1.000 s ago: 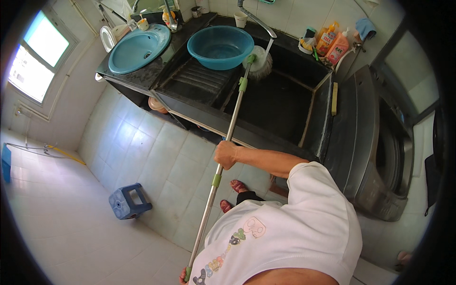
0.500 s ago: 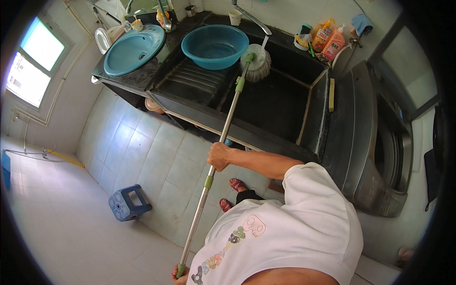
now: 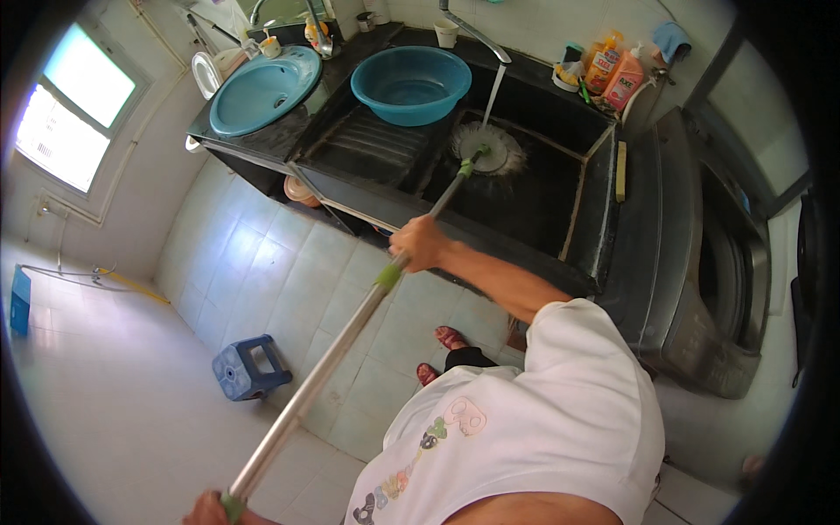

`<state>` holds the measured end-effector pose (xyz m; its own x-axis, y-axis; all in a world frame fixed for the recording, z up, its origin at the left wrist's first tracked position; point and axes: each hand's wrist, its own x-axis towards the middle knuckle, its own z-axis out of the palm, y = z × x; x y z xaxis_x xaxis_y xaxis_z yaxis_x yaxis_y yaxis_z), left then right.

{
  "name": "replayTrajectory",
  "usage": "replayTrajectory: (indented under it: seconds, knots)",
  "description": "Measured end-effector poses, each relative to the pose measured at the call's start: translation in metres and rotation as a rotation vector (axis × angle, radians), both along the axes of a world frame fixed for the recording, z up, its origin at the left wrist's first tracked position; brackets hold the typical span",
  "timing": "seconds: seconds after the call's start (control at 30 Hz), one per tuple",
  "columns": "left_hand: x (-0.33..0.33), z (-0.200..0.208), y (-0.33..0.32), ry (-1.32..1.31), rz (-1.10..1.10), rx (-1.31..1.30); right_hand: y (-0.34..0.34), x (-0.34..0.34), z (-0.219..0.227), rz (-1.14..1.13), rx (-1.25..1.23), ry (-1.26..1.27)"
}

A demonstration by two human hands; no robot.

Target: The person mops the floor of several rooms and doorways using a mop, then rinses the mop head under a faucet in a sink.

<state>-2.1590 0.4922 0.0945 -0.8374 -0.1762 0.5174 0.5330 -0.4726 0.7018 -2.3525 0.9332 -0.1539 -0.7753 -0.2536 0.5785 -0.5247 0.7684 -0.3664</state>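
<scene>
My right hand (image 3: 418, 243) is closed round the middle of a long metal mop pole, just above a green collar. At the lower edge my left hand (image 3: 210, 507), slightly blurred, grips the pole's green end. The mop (image 3: 328, 357) slants up to the right across the view. Its round head (image 3: 486, 150), a pale disc with a grey-white fringe, is in the black sink (image 3: 516, 206). A stream of water from the tap (image 3: 477, 39) falls onto the head, and the fringe is spread out round the disc.
A blue plastic tub (image 3: 411, 86) stands on the ridged drainboard left of the mop head. Farther left is a blue washbasin (image 3: 267, 92). Bottles (image 3: 623, 80) crowd the back right corner. A grey washing machine (image 3: 700, 262) flanks the sink; a blue stool (image 3: 251, 367) is on the tiled floor.
The mop head has moved down and right, away from the tub, under the water. My left hand has swung left with the pole's end, so the pole slants more. My right hand has risen.
</scene>
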Motion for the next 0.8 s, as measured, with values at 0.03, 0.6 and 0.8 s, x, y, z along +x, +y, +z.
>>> replayTrajectory:
  seconds: [0.03, 0.6, 0.8]
  knots:
    - [-0.011, 0.031, 0.052, 0.3, -0.325, 0.093, 0.011, 0.0, 0.021, 0.044, -0.029, 0.045]
    - [-0.028, 0.044, 0.096, 0.479, -0.539, -0.392, 0.069, 0.01, 0.043, -0.117, -0.075, 0.059]
    - [-0.028, 0.06, 0.099, 0.675, -0.562, 0.194, 0.036, 0.028, 0.047, 0.048, -0.065, 0.058]
